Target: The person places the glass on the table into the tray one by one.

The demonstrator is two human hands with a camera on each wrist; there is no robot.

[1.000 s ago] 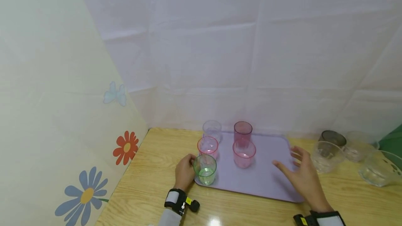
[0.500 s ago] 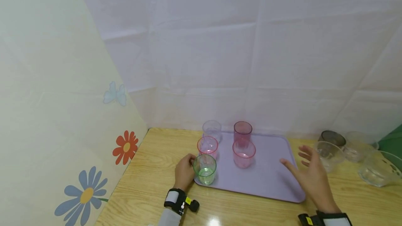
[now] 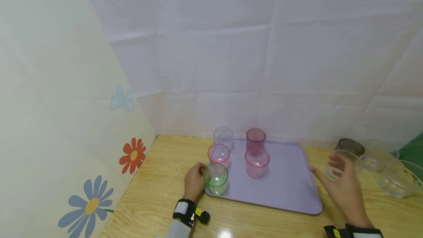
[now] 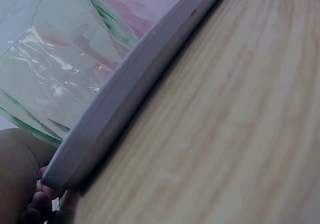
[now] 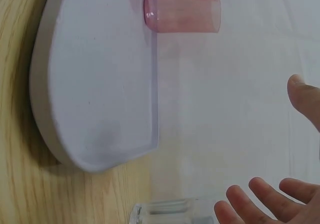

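My left hand point(image 3: 194, 181) grips the left edge of a lilac tray point(image 3: 287, 183), right beside a green-tinted clear cup point(image 3: 216, 179) standing in the near left corner. In the left wrist view, curled fingertips point(image 4: 46, 190) show at the tray's rim. My right hand point(image 3: 347, 190) is past the tray's right side, fingers spread and thumb apart, holding nothing. It overlaps a clear glass point(image 3: 355, 162) in the head view; the right wrist view shows the glass point(image 5: 167, 211) just beyond the fingertips.
A pink cup point(image 3: 257, 164), a red-rimmed cup point(image 3: 219, 153), a dark pink tumbler point(image 3: 255, 137) and a clear cup point(image 3: 223, 135) stand on the tray. Further right are a smoky dark glass point(image 3: 351, 145), a clear bowl-like glass point(image 3: 396, 183) and another clear glass point(image 3: 378, 153). White cloth hangs behind.
My right hand has moved right, from over the tray's right part to the clear glass beyond it. The left hand and the cups on the tray have stayed put.
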